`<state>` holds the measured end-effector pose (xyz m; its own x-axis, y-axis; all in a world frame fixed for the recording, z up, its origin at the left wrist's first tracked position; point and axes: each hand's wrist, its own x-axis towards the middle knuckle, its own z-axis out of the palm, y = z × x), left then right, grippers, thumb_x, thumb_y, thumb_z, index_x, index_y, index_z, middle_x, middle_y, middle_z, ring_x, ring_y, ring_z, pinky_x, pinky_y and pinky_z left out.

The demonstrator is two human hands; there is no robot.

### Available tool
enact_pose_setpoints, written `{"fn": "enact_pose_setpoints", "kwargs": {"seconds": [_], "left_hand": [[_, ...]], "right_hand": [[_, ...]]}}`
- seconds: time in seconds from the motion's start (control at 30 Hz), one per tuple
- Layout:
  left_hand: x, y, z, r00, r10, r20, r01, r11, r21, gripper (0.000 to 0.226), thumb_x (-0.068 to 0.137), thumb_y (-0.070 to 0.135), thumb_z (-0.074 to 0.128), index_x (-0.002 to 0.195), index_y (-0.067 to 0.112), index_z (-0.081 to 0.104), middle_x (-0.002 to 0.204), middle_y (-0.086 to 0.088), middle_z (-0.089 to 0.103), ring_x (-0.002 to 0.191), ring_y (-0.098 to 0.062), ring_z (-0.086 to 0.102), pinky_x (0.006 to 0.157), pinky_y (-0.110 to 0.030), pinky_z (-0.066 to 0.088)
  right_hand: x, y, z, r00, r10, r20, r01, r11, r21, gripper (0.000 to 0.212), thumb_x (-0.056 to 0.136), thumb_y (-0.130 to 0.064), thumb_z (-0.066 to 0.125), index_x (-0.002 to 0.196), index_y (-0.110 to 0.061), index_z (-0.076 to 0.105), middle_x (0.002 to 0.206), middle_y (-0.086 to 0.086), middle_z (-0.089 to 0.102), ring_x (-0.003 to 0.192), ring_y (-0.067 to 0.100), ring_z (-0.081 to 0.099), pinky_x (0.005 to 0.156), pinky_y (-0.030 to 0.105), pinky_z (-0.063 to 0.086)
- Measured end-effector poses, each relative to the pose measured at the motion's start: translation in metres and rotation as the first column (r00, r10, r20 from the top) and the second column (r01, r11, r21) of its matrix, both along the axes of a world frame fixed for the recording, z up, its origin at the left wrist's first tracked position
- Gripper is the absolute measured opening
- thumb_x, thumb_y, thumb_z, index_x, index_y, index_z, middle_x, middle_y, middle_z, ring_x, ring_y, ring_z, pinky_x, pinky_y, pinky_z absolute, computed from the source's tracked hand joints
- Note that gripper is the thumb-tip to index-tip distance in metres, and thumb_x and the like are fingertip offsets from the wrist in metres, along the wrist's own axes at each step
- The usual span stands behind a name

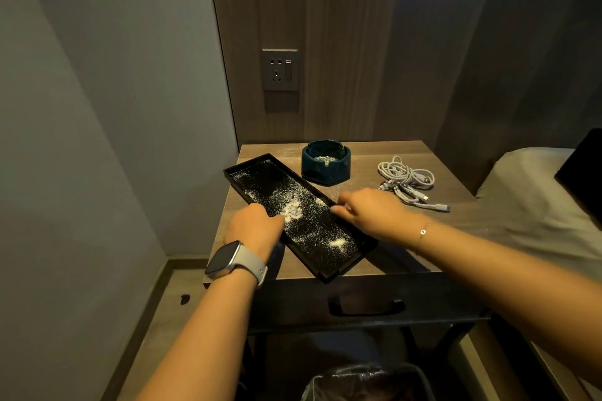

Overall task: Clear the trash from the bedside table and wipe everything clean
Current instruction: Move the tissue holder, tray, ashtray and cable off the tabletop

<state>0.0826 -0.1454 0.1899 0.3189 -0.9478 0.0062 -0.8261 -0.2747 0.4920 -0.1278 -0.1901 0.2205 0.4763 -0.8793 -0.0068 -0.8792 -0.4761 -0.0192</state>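
A long black tray [242, 169] dusted with white powder lies slantwise on the wooden bedside table [384, 148], its near corner jutting over the front edge. My left hand [254, 225] grips the tray's left long rim, thumb over the powdered floor. My right hand [365, 210] holds the right long rim, fingers curled on the edge. A dark teal ashtray [325, 163] with ash inside stands behind the tray.
A tangle of white charging cables [408, 181] lies on the table's right side. A bin lined with a clear bag [365, 382] stands on the floor below the drawer [365, 306]. A bed with a pillow [534, 192] is on the right, a wall socket [280, 70] behind.
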Motion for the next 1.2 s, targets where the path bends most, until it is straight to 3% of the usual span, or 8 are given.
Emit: {"fn": "enact_pose_setpoints", "kwargs": {"seconds": [0.13,0.3,0.4,0.53,0.7,0.83,1.03,1.2], "left_hand": [[0.001,0.002,0.002,1.000,0.011,-0.006,-0.011,0.999,-0.048,0.038,0.088,0.032,0.054,0.058,0.009,0.052,0.060,-0.005,0.055,0.059,-0.023,0.053,0.052,-0.028,0.041],[0.004,0.014,0.011,0.998,-0.013,-0.064,0.006,0.994,-0.109,0.041,0.087,0.034,0.053,0.062,0.003,0.059,0.064,-0.009,0.066,0.064,-0.026,0.061,0.064,-0.035,0.052],[0.001,0.034,0.021,0.997,-0.008,-0.080,-0.009,0.979,-0.206,0.040,0.086,0.029,0.056,0.056,0.008,0.042,0.054,-0.013,0.045,0.054,-0.027,0.044,0.054,-0.032,0.038],[-0.001,0.062,0.038,0.989,-0.058,-0.137,0.012,0.949,-0.316,0.038,0.083,0.029,0.056,0.064,-0.004,0.054,0.060,-0.018,0.060,0.064,-0.031,0.058,0.061,-0.041,0.048],[-0.021,0.092,0.049,0.947,-0.231,-0.222,0.156,0.937,-0.312,0.039,0.091,0.046,0.051,0.072,0.014,0.062,0.061,-0.001,0.067,0.059,-0.017,0.065,0.068,-0.044,0.055],[-0.055,0.115,0.051,0.887,-0.324,-0.329,0.198,0.911,-0.362,0.034,0.091,0.055,0.049,0.078,0.026,0.060,0.068,0.004,0.068,0.068,-0.013,0.066,0.070,-0.042,0.055],[-0.122,0.155,0.051,0.848,-0.433,-0.306,0.309,0.872,-0.380,0.006,0.091,0.027,0.057,0.090,0.030,0.062,0.080,0.016,0.064,0.071,-0.002,0.059,0.064,-0.029,0.049],[-0.179,0.175,0.045,0.818,-0.491,-0.301,0.383,0.854,-0.353,0.007,0.091,0.029,0.058,0.096,0.030,0.063,0.083,0.019,0.064,0.078,0.002,0.060,0.069,-0.025,0.049]], "right_hand": [[0.008,0.000,-0.009,0.998,-0.039,0.046,0.040,0.999,-0.018,0.028,0.098,-0.036,0.047,0.108,-0.011,0.056,0.104,0.010,0.064,0.093,0.029,0.061,0.070,0.037,0.048],[0.005,0.010,0.005,0.971,-0.043,0.235,0.051,0.998,-0.027,0.017,0.097,-0.027,0.049,0.100,-0.011,0.054,0.094,0.011,0.064,0.085,0.029,0.059,0.068,0.037,0.044],[0.001,0.028,0.021,0.918,-0.069,0.391,0.082,0.996,-0.018,0.016,0.096,-0.023,0.053,0.102,-0.009,0.057,0.082,0.003,0.058,0.075,0.020,0.053,0.062,0.031,0.035],[-0.006,0.063,0.033,0.822,-0.117,0.557,0.132,0.991,0.014,0.020,0.094,-0.021,0.057,0.108,-0.013,0.068,0.088,0.000,0.065,0.071,0.009,0.052,0.057,0.022,0.034],[-0.033,0.118,0.038,0.677,-0.216,0.703,0.245,0.968,0.061,0.020,0.094,-0.012,0.058,0.110,-0.011,0.071,0.084,-0.004,0.064,0.062,-0.002,0.051,0.057,0.008,0.038],[-0.072,0.163,0.034,0.555,-0.331,0.763,0.377,0.918,0.124,0.016,0.095,-0.014,0.056,0.095,-0.022,0.071,0.075,-0.002,0.070,0.064,0.008,0.063,0.063,0.025,0.048],[-0.144,0.216,0.036,0.438,-0.412,0.799,0.514,0.844,0.154,0.020,0.094,-0.014,0.055,0.103,-0.018,0.073,0.083,-0.009,0.072,0.079,0.011,0.068,0.078,0.042,0.056],[-0.203,0.256,0.026,0.302,-0.440,0.846,0.620,0.765,0.177,0.024,0.097,-0.014,0.051,0.112,-0.024,0.067,0.078,-0.015,0.065,0.071,0.005,0.065,0.057,0.013,0.047]]}}
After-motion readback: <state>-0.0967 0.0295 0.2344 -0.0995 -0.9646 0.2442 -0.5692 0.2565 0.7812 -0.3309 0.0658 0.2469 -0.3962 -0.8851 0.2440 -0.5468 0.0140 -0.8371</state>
